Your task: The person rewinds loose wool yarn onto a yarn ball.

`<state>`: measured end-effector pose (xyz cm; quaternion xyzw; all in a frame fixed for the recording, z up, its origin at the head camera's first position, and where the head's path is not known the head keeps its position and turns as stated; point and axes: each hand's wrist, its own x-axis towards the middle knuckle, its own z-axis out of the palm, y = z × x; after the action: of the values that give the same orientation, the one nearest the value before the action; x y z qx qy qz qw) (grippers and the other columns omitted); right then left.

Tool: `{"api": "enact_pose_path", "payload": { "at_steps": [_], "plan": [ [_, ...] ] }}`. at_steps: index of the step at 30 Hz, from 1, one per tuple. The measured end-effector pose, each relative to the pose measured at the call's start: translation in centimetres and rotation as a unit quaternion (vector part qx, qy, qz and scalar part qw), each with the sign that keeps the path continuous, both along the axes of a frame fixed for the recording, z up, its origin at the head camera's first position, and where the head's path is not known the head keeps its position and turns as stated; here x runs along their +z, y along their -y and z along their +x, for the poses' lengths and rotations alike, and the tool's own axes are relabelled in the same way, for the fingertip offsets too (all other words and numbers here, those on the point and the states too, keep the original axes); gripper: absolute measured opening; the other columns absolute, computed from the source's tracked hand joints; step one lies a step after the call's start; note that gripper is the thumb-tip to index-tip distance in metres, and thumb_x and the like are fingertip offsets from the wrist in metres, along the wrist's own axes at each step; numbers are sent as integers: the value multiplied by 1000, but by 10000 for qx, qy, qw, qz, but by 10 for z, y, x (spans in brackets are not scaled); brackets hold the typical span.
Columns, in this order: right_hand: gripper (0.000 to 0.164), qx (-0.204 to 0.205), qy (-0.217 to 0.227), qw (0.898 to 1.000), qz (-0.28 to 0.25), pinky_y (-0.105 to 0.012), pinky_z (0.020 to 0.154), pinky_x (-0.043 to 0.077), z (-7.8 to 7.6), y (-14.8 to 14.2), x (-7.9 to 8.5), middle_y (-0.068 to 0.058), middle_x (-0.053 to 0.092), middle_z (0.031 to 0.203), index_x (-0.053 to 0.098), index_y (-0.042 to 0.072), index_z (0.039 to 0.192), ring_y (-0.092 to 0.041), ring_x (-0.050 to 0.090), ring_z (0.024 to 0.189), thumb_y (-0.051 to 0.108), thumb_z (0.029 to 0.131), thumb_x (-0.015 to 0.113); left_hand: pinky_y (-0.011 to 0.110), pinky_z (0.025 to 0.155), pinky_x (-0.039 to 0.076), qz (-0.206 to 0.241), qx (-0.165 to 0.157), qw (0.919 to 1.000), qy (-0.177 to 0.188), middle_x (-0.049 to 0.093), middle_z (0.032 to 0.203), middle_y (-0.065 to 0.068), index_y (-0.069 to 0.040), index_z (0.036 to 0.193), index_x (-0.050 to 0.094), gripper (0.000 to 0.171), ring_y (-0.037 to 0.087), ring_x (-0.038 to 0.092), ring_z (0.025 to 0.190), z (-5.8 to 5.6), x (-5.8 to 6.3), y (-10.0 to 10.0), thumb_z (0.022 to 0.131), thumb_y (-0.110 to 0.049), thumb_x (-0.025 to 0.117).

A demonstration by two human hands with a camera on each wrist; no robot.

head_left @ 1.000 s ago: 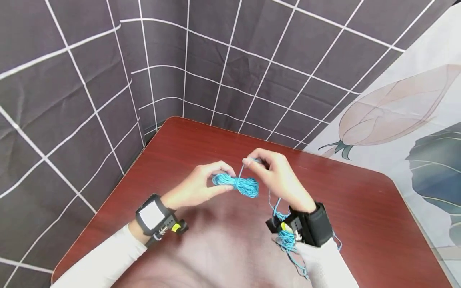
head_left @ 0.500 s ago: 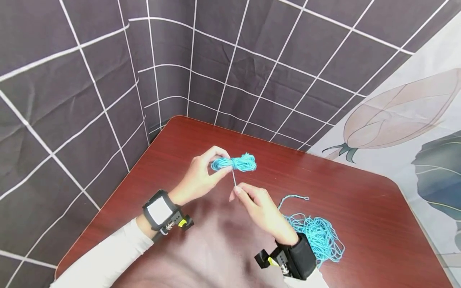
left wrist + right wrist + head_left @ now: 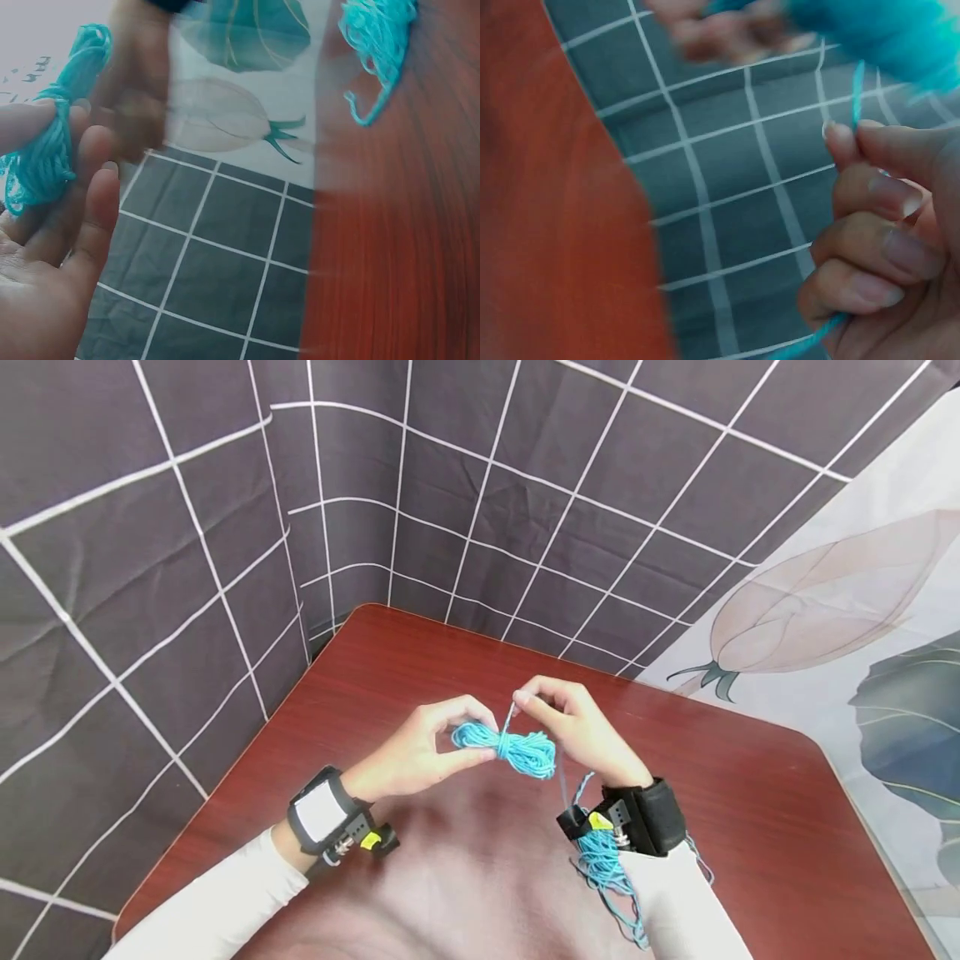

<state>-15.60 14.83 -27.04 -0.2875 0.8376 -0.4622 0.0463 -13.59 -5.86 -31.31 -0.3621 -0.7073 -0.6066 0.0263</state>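
My left hand (image 3: 423, 747) holds a bundle of blue cord (image 3: 531, 754) by its left end, between thumb and fingers. Several turns of cord wrap the bundle's middle, cinching it so both ends fan out in loops. Above and to the right, my right hand (image 3: 588, 727) pinches the strand (image 3: 857, 94) that rises from the wrapped middle. In the right wrist view the other fingers curl, and the cord leaves below them. The bundle (image 3: 45, 150) lies across the left fingers in the left wrist view, where the right hand is blurred.
A loose pile of the same cord (image 3: 603, 864) lies on the red-brown table (image 3: 780, 827), partly hidden by the right forearm. A dark grid-patterned cloth (image 3: 480, 485) hangs behind and to the left. A white cloth with plant prints (image 3: 802, 610) hangs at the right.
The right hand has passed from above the bundle to below it and back above, still pinching the strand. The left hand raised the bundle, then lowered it again.
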Motion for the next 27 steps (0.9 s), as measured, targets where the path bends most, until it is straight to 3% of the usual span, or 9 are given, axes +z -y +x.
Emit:
{"api": "enact_pose_path", "payload": {
  "at_steps": [2, 4, 8, 9, 11, 15, 18, 21, 27],
  "plan": [
    [14, 154, -3, 9997, -194, -24, 61, 42, -1, 2, -19, -6, 54, 71, 63, 1, 88, -15, 48, 65, 6, 93, 50, 37, 64, 58, 191, 5, 9997, 130, 60, 88, 8, -2, 97, 58, 20, 16, 56, 76, -1, 1, -1, 79, 1, 68],
    [16, 194, 417, 9973, -570, -24, 70, 47, 3, 4, -43, -12, 59, 82, 62, 1, 94, -20, 53, 78, 8, 95, 47, 34, 65, 57, 216, 238, 9995, -32, 61, 90, 6, -5, 98, 59, 20, 14, 57, 77, -7, -7, -2, 80, -4, 68],
    [24, 93, 359, 9986, -384, -24, 60, 42, 20, 6, -78, -8, 50, 69, 63, 9, 95, -18, 47, 65, 17, 99, 41, 31, 68, 54, -62, 991, 9930, -641, 63, 90, -4, -15, 99, 59, 21, 8, 56, 80, -24, -25, -1, 81, -16, 69],
    [26, 53, 434, 9985, -330, -24, 57, 41, 25, 7, -80, -8, 46, 67, 62, 11, 94, -17, 44, 62, 20, 100, 39, 31, 68, 53, -199, 1180, 9897, -783, 63, 89, -6, -17, 99, 59, 20, 7, 56, 80, -27, -28, 0, 81, -19, 69],
    [26, 21, -138, 9997, 208, -26, 52, 37, 33, 9, -76, 1, 43, 63, 64, 15, 88, -12, 38, 55, 20, 99, 41, 33, 70, 51, -421, 1430, 9847, -906, 64, 88, -7, -18, 99, 58, 21, 6, 56, 80, -30, -31, 2, 81, -19, 69],
    [19, -30, -911, 9926, 804, -23, 50, 39, 42, 10, -42, 7, 48, 63, 64, 20, 83, -7, 40, 53, 22, 96, 49, 33, 67, 51, -745, 1642, 9782, -1033, 64, 85, -6, -17, 98, 57, 20, 7, 55, 77, -32, -36, 2, 82, -19, 68],
    [16, -76, -1243, 9884, 874, -22, 46, 36, 36, 6, -13, 7, 47, 61, 64, 20, 82, -7, 37, 49, 28, 92, 54, 32, 66, 50, -853, 1513, 9780, -1159, 62, 82, -8, -17, 97, 58, 19, 5, 53, 75, -31, -38, 1, 82, -20, 68],
    [16, -144, -1256, 9890, 770, -26, 47, 36, 21, -1, 7, 5, 51, 64, 65, 19, 85, -10, 39, 50, 32, 90, 56, 34, 64, 50, -730, 1003, 9866, -1064, 60, 81, -8, -18, 97, 59, 20, 5, 52, 74, -27, -39, -2, 81, -22, 69],
    [14, 46, -482, 9987, 143, -24, 60, 41, -8, -7, 1, 0, 59, 80, 64, 9, 92, -13, 46, 64, 20, 92, 55, 31, 60, 55, 8, 3, 9998, -222, 59, 87, 0, -12, 96, 60, 20, 13, 54, 76, -12, -23, -4, 80, -12, 70]
  ]
}}
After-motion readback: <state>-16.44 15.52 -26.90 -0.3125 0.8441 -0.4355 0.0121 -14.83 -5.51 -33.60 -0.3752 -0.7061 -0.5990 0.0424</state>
